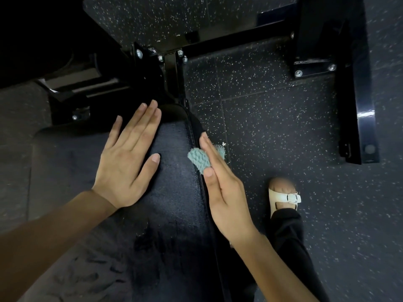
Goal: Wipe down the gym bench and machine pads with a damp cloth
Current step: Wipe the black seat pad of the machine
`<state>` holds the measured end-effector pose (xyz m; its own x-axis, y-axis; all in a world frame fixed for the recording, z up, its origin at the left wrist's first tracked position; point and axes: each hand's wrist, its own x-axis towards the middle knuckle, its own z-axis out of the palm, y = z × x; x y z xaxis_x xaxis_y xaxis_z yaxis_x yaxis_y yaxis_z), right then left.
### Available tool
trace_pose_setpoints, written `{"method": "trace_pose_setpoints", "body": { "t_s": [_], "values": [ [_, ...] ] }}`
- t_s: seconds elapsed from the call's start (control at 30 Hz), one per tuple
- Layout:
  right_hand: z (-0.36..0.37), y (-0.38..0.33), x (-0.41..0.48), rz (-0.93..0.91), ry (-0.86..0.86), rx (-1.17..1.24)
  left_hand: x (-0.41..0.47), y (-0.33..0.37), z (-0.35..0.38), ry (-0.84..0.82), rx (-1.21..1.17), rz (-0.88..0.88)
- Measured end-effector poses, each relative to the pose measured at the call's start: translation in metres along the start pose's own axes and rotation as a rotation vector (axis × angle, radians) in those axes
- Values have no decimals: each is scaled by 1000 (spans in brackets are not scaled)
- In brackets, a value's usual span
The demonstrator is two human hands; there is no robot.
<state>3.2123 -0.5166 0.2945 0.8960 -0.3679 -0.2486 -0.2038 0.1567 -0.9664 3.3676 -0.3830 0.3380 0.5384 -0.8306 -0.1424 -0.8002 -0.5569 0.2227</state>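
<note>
A black padded bench pad (174, 192) runs from the bottom of the view up to its rounded far end. My left hand (128, 158) lies flat on the pad's top, fingers spread, holding nothing. My right hand (220, 188) presses a small teal knitted cloth (199, 159) against the pad's right side edge, fingers straight over it. Only part of the cloth shows beside the fingers. Streaky marks show on the pad near the bottom of the view.
A black steel machine frame (357, 101) with bolts stands on the speckled rubber floor (272, 131) to the right and behind the pad. My foot in a cream sandal (283, 197) stands right of the bench. A dark mechanism (82, 88) sits at the left.
</note>
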Motion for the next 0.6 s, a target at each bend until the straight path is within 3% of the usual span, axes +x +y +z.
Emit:
{"method": "trace_pose_setpoints", "body": {
  "t_s": [0.37, 0.6],
  "values": [
    [0, -17, 98, -6, -42, -62, 1, 0, 0, -5, 13, -3],
    [-4, -15, 65, -49, -24, -130, -1, 0, -1, -7, 0, -8]
  ]
}}
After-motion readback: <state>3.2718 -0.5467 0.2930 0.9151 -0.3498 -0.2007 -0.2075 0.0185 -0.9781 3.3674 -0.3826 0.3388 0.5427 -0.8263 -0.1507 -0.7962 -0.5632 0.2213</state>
